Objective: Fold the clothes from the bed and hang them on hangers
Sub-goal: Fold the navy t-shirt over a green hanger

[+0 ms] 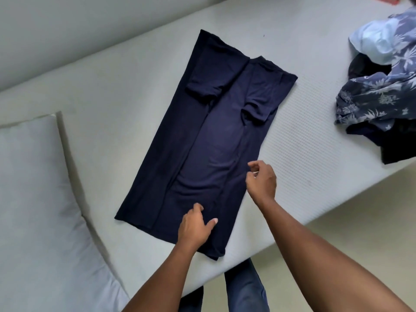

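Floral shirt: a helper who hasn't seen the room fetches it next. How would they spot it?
On the pale mattress, look right of the flat navy T-shirt, to the crumpled clothes at the right edge. The floral shirt lies on top; unlike the plain dark garments beneath, it is dusty blue with pale leaf prints.

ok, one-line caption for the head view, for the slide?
Left hand presses the hem of a navy T-shirt, sides folded in, on the bed; right hand over its edge.
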Action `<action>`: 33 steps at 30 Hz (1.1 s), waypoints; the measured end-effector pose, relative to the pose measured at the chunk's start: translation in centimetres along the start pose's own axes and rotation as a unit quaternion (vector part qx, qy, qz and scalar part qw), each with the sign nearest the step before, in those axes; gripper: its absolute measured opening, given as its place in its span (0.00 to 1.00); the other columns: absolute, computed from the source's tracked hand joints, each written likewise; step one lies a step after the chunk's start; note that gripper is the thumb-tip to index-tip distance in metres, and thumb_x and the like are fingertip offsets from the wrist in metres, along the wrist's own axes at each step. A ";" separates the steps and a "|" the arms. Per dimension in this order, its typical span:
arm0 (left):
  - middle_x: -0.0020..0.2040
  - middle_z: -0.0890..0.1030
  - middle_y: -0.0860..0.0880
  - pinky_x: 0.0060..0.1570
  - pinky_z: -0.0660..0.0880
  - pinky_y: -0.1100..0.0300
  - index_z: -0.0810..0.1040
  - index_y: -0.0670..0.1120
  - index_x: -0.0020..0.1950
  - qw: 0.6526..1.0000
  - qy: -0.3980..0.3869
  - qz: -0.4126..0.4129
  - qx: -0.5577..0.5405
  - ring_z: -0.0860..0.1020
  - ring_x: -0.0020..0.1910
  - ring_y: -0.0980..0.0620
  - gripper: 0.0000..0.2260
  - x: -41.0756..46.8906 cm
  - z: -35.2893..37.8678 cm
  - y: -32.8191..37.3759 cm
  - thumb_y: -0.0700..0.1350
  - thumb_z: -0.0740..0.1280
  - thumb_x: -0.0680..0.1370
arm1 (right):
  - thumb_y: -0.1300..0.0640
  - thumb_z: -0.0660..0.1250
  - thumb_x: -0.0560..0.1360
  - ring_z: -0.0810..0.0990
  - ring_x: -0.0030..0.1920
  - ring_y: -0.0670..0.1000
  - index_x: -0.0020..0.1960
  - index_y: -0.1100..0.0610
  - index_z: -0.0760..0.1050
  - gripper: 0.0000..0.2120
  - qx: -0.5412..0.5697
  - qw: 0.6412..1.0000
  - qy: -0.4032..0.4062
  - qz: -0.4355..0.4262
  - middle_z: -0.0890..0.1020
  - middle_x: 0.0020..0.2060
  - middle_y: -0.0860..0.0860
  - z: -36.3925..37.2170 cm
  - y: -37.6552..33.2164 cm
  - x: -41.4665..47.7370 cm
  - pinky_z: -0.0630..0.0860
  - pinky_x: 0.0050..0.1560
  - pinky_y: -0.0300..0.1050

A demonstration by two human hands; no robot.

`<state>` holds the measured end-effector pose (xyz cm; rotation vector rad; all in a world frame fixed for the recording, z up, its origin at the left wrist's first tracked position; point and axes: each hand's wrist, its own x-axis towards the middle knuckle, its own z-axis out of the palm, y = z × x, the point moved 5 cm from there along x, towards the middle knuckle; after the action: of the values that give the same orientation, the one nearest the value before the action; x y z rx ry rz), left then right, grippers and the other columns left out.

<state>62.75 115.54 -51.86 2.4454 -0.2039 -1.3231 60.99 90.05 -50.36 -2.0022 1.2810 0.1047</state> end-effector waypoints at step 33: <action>0.50 0.78 0.52 0.47 0.79 0.56 0.76 0.51 0.53 0.991 -0.062 -0.020 0.114 0.79 0.47 0.50 0.07 -1.4 -3.7 -0.4 0.45 0.69 0.76 | 0.58 0.65 0.76 0.81 0.58 0.53 0.58 0.55 0.82 0.12 -0.164 0.923 -0.345 0.042 0.84 0.57 0.50 3.0 6.5 -12.5 0.78 0.56 0.44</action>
<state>65.06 117.17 -49.08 2.5650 -0.3572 -1.5489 50.43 99.88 -50.55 -1.9023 0.9154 1.0317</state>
